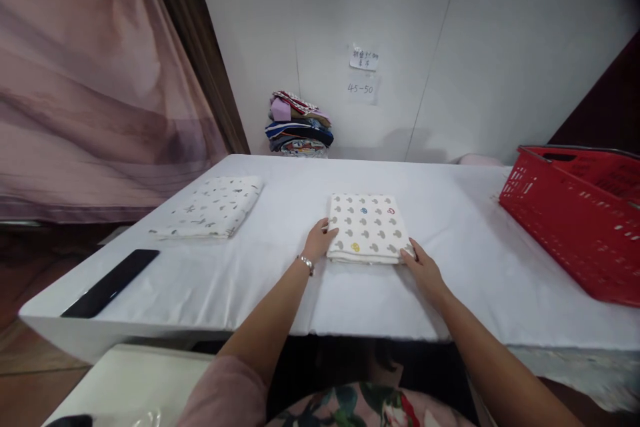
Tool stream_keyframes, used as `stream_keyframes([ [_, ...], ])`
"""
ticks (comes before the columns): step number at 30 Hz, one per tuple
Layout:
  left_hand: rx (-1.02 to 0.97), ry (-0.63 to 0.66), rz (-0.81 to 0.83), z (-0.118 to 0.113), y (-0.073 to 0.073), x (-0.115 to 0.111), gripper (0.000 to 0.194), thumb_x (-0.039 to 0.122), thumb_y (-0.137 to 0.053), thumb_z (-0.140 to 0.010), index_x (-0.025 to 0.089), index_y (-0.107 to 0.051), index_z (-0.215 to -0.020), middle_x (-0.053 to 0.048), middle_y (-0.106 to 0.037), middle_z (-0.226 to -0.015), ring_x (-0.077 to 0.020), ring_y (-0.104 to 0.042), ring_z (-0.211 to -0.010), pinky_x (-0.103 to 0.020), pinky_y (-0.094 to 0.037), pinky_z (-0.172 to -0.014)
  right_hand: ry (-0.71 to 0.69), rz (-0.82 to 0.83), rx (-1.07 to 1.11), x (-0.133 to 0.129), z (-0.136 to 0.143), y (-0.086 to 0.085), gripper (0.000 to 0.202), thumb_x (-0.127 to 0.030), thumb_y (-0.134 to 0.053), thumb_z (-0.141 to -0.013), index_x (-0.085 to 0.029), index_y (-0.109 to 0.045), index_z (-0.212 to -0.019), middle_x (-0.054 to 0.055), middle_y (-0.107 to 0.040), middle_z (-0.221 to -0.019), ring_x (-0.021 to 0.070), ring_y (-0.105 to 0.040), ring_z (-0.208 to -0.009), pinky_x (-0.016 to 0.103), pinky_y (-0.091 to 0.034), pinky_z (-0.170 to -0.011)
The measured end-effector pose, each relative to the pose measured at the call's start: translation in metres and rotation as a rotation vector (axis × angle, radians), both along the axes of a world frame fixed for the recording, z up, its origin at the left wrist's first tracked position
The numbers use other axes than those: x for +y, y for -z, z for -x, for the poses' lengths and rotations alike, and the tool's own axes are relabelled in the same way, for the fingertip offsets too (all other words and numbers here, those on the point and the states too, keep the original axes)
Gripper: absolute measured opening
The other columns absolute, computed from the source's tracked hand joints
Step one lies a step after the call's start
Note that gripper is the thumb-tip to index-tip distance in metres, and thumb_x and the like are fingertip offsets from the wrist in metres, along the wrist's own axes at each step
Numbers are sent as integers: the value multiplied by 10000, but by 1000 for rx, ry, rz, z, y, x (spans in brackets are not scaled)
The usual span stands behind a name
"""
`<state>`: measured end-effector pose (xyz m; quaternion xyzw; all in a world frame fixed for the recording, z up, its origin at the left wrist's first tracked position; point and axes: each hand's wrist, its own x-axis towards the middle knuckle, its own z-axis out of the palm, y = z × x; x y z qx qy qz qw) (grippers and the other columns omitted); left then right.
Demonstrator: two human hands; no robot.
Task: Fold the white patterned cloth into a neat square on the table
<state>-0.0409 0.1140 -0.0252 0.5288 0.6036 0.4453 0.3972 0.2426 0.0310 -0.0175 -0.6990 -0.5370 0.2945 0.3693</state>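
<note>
A folded white cloth with grey mushroom-like prints [367,227] lies flat on the white-covered table [280,293]. My left hand [320,240] grips its left edge, thumb on top and fingertips partly hidden at the side. At the near right corner my right hand [423,267] holds the same cloth, thumb on top and fingers along the side. Another folded cloth with small dark leaf-like prints [215,207] rests on the table to the left, touched by neither hand.
A red plastic basket [575,227] stands at the right. A dark flat object [113,282] lies near the left front corner. Behind the table's far edge is a stack of folded fabrics [299,127]. Paper signs [363,73] hang on the wall; a pink curtain [90,80] hangs left.
</note>
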Motion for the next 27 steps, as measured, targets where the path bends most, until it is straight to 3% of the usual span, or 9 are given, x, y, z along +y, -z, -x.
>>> stream_keyframes([
  [4,3,-71,-166,-4,8,-45,352,370,-573,-784,209,-585,-1096,-63,-586,-1138,-166,-569,-996,-274,-466,-835,25,-131,-52,-6,4,8,613,-528,-459,-781,-228,-408,-1314,64,-536,-1213,217,-538,-999,346,-425,-871],
  [8,243,-28,-390,-12,5,-70,240,324,-592,-774,250,-639,-998,-27,-508,-1253,-183,-452,-1156,-332,-408,-953,12,-379,-136,-8,3,18,515,-468,-451,-812,-235,-447,-1272,82,-422,-1325,236,-458,-1121,357,-450,-842],
  [13,501,29,-474,-18,0,-75,208,264,-566,-795,243,-646,-985,-37,-534,-1229,-200,-419,-1172,-406,-337,-1015,-162,-648,-380,-4,2,22,342,-369,-468,-831,-236,-579,-1125,79,-521,-1229,242,-423,-1163,443,-348,-972],
  [21,637,44,-545,-19,0,-74,293,211,-558,-779,223,-603,-1069,-53,-548,-1197,-198,-430,-1143,-388,-343,-999,-285,-617,-697,5,6,12,288,-249,-448,-846,-227,-608,-1085,47,-589,-1165,246,-418,-1160,428,-307,-948],
  [27,686,14,-531,-22,-10,-76,190,213,-519,-812,238,-658,-939,-36,-597,-1103,-203,-443,-1119,-389,-358,-956,-283,-657,-683,10,5,3,274,-209,-408,-865,-254,-637,-1008,18,-629,-1094,222,-444,-1126,416,-286,-939],
])
